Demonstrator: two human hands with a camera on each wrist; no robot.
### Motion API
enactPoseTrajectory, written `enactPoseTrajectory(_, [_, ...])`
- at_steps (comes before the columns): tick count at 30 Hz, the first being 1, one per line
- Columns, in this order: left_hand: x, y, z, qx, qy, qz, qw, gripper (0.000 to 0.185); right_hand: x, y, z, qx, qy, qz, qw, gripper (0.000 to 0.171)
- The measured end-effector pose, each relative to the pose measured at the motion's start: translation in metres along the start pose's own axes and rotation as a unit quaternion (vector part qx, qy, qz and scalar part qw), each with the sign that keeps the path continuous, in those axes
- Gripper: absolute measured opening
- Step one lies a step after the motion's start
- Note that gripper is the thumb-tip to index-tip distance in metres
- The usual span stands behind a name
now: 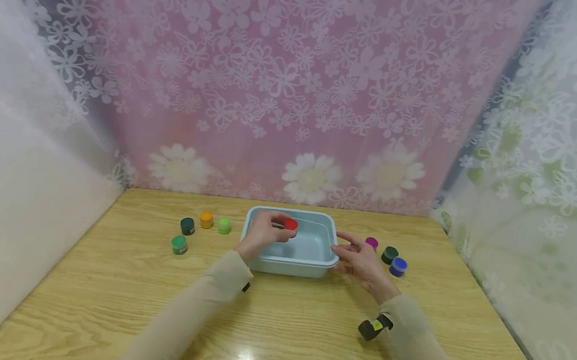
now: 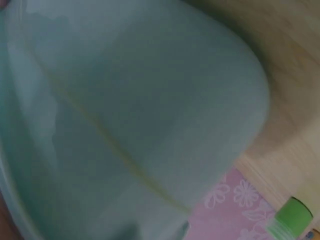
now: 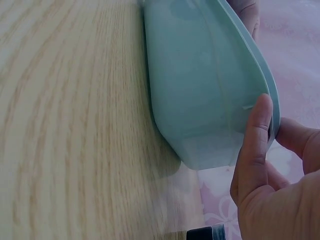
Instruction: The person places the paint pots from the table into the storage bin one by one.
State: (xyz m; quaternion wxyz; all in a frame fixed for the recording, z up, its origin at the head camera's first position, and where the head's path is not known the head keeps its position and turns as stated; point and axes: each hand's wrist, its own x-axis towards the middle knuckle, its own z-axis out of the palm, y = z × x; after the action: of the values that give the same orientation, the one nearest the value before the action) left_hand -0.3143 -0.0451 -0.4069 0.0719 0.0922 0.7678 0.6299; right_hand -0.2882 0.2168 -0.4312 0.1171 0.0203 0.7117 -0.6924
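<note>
My left hand (image 1: 262,234) pinches a small jar with a red lid (image 1: 291,224) over the inside of a pale blue plastic basin (image 1: 289,267). My right hand (image 1: 363,264) is at the basin's right end, its extended fingers touching the rim and outer wall. In the right wrist view, one fingertip (image 3: 261,112) lies against the wall just below the rim. The basin's outer side fills most of the left wrist view, which leaves the red-lidded jar hidden there.
Left of the basin stand jars with light green (image 1: 224,225), orange (image 1: 206,220), dark (image 1: 187,226) and green (image 1: 179,244) lids. Magenta (image 1: 372,243), dark green (image 1: 390,255) and blue (image 1: 398,266) jars stand right, near my right hand. A floral curtain (image 1: 275,88) hangs behind the wooden table (image 1: 297,327).
</note>
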Motion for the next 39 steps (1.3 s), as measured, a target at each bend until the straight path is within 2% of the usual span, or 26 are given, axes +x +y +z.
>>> enactPoseTrajectory(4, [0.006, -0.002, 0.012, -0.001, -0.003, -0.008, 1.0000, 0.030, 0.001, 0.001, -0.001, 0.001, 0.005, 0.001, 1.000, 0.062])
enactPoseTrajectory(11, [0.022, -0.001, 0.031, -0.038, -0.001, -0.037, 0.9986, 0.030, 0.003, 0.003, 0.002, -0.006, -0.002, -0.002, 1.000, 0.062])
enactPoseTrajectory(17, [0.032, -0.001, 0.041, -0.043, -0.012, -0.053, 0.9976, 0.034, 0.002, 0.002, 0.001, -0.010, 0.002, 0.000, 1.000, 0.062])
enactPoseTrajectory(20, [0.035, -0.001, 0.044, -0.024, -0.009, -0.066, 0.9975, 0.037, 0.003, 0.002, 0.001, -0.010, 0.000, -0.002, 1.000, 0.062])
enactPoseTrajectory(26, [0.037, -0.005, 0.049, 0.045, 0.001, -0.095, 0.9945, 0.036, 0.003, 0.002, 0.001, -0.005, 0.001, -0.002, 1.000, 0.062])
enactPoseTrajectory(30, [0.037, -0.010, 0.050, 0.063, 0.000, -0.110, 0.9920, 0.035, 0.004, 0.003, 0.001, -0.002, -0.003, 0.000, 1.000, 0.063])
enactPoseTrajectory(36, [0.041, -0.011, 0.054, 0.112, 0.008, -0.102, 0.9884, 0.037, 0.004, 0.003, -0.001, -0.008, -0.001, 0.000, 1.000, 0.062])
enactPoseTrajectory(39, [0.043, -0.011, 0.057, 0.102, 0.008, -0.098, 0.9899, 0.039, 0.003, 0.003, -0.001, -0.010, -0.003, 0.000, 1.000, 0.062])
